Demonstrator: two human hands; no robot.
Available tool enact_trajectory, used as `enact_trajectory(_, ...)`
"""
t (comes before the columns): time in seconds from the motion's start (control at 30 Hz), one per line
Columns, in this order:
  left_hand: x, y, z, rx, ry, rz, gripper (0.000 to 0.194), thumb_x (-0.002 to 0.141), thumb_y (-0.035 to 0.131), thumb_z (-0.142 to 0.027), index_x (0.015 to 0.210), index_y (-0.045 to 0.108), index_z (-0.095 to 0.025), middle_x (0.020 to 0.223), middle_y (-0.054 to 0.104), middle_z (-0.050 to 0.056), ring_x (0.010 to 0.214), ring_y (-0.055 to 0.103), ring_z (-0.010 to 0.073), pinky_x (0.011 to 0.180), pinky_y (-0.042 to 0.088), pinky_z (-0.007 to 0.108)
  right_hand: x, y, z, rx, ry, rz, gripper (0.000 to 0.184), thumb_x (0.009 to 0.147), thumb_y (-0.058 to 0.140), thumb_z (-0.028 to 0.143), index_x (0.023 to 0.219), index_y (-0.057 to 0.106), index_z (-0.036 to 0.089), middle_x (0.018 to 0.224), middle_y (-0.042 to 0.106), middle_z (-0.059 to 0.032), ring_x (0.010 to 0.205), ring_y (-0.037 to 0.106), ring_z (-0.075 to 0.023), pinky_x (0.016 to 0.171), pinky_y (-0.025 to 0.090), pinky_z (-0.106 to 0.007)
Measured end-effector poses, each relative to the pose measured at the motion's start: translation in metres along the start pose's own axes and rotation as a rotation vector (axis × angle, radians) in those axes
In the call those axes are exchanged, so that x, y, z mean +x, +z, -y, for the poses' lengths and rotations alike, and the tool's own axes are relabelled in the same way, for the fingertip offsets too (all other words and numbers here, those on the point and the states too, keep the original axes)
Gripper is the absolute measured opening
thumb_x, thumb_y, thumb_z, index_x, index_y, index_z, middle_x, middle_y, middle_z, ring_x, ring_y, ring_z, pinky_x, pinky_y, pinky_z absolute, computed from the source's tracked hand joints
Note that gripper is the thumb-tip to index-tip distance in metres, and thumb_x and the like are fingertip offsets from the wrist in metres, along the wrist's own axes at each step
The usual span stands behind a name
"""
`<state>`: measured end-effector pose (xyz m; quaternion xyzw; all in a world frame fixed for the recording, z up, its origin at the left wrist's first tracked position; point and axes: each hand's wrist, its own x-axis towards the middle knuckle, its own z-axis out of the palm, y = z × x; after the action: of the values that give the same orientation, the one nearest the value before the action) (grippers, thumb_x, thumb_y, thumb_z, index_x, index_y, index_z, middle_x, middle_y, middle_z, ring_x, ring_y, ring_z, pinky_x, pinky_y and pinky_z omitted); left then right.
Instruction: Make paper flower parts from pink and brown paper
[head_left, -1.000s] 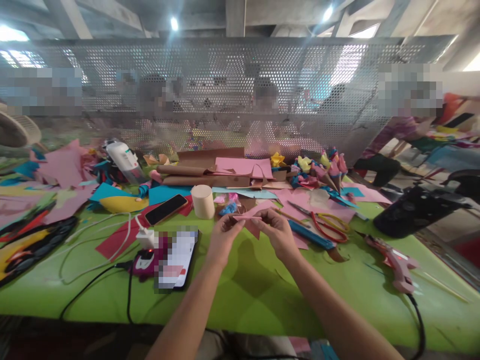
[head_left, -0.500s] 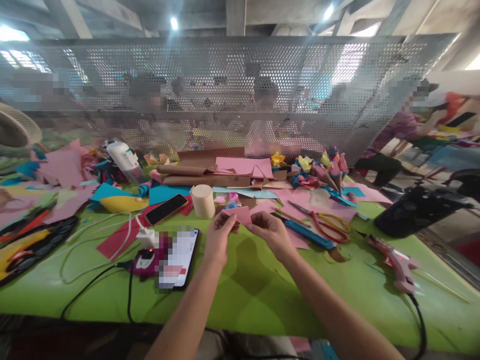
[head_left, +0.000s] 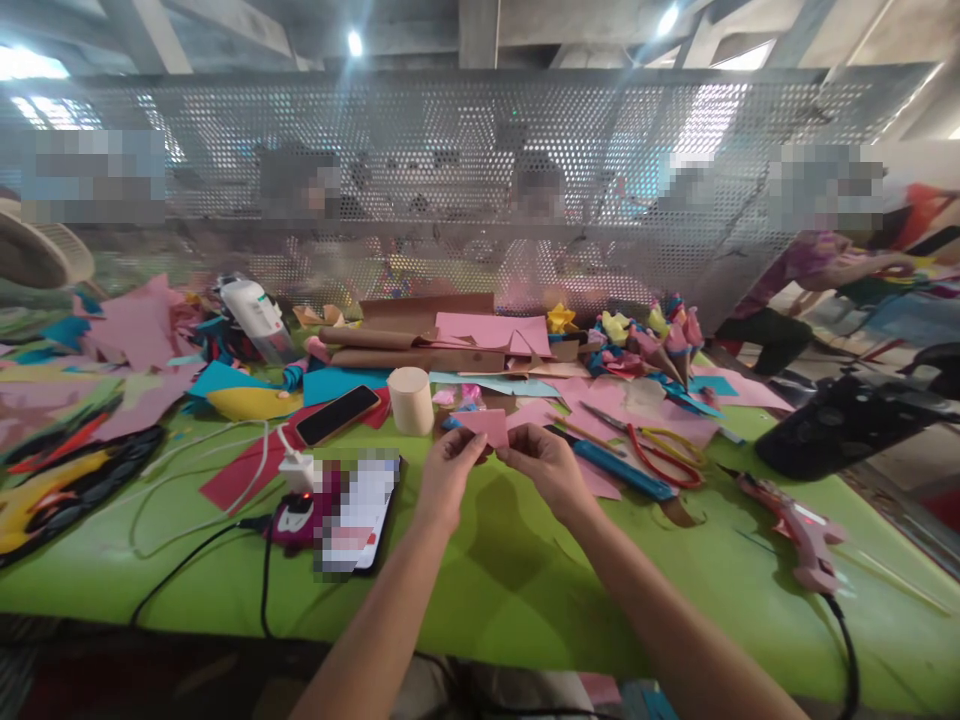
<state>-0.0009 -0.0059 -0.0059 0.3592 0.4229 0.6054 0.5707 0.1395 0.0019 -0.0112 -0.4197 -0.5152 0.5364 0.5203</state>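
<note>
A small piece of pink paper (head_left: 491,424) is held up over the green table (head_left: 517,610) between my two hands. My left hand (head_left: 450,465) pinches its lower left part with thumb and fingers. On the other side, my right hand (head_left: 546,462) grips the right edge, its fingers curled. Just behind the paper stands a cream-coloured roll (head_left: 411,402). To the right of my right hand lie a blue utility knife (head_left: 622,468) and scissors with red handles (head_left: 664,460).
A lit phone (head_left: 364,515) and a purple power strip (head_left: 289,525) with cables lie left of my arms. The pink glue gun (head_left: 806,540) rests at right, near a black cylindrical object (head_left: 832,435). Paper sheets and paper flowers (head_left: 675,345) line the back, before a perforated metal screen (head_left: 435,190).
The pink paper has turned slightly in my fingers, and my hands sit a little closer together. The whole view has shifted slightly. Both hands still hold the paper.
</note>
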Motion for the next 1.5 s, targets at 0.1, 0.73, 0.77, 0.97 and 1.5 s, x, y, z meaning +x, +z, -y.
enact_trajectory(0.1, 0.000, 0.000, -0.001, 0.016, 0.025, -0.011, 0.026, 0.066, 0.080, -0.038, 0.077, 0.072, -0.016, 0.070, 0.068, 0.000, 0.063, 0.058, 0.0104, 0.064, 0.045, 0.023, 0.000, 0.000, -0.001, -0.024, 0.001, -0.004, 0.033, 0.059, 0.083, 0.044, 0.071, 0.064, 0.020, 0.066, 0.065, 0.0005, 0.061, 0.056, -0.0151, 0.059, 0.043, -0.028)
enact_trajectory(0.73, 0.003, -0.004, 0.005, 0.202, 0.073, 0.170, 0.033, 0.072, 0.075, -0.038, 0.096, 0.077, -0.015, 0.097, 0.077, 0.009, 0.090, 0.069, 0.0236, 0.085, 0.052, 0.035, -0.002, -0.005, 0.008, -0.009, -0.134, -0.134, 0.023, 0.066, 0.079, 0.039, 0.068, 0.067, 0.020, 0.066, 0.064, 0.0004, 0.063, 0.054, -0.0156, 0.059, 0.042, -0.027)
enact_trajectory(0.77, 0.003, -0.004, 0.004, 0.197, 0.073, 0.169, 0.033, 0.072, 0.075, -0.038, 0.096, 0.077, -0.016, 0.097, 0.077, 0.008, 0.090, 0.068, 0.0235, 0.086, 0.051, 0.035, -0.002, -0.005, 0.008, -0.014, -0.136, -0.133, 0.023, 0.066, 0.079, 0.039, 0.068, 0.067, 0.020, 0.066, 0.064, 0.0004, 0.063, 0.054, -0.0157, 0.059, 0.042, -0.027)
enact_trajectory(0.97, -0.001, -0.002, 0.000, 0.194, 0.077, 0.124, 0.029, 0.071, 0.076, -0.038, 0.089, 0.077, -0.016, 0.085, 0.075, 0.006, 0.078, 0.066, 0.0190, 0.076, 0.051, 0.029, -0.003, -0.005, 0.007, -0.041, -0.139, -0.150, 0.027, 0.068, 0.077, 0.045, 0.069, 0.067, 0.020, 0.066, 0.064, -0.0009, 0.062, 0.053, -0.0162, 0.058, 0.042, -0.028)
enact_trajectory(1.5, 0.000, -0.003, -0.004, 0.056, 0.115, 0.018, 0.032, 0.064, 0.082, -0.041, 0.079, 0.070, -0.015, 0.067, 0.062, -0.001, 0.060, 0.053, 0.0102, 0.058, 0.044, 0.023, -0.003, -0.003, 0.006, -0.019, -0.112, -0.099, 0.028, 0.066, 0.078, 0.045, 0.068, 0.066, 0.020, 0.063, 0.060, 0.0006, 0.059, 0.050, -0.0150, 0.056, 0.038, -0.027)
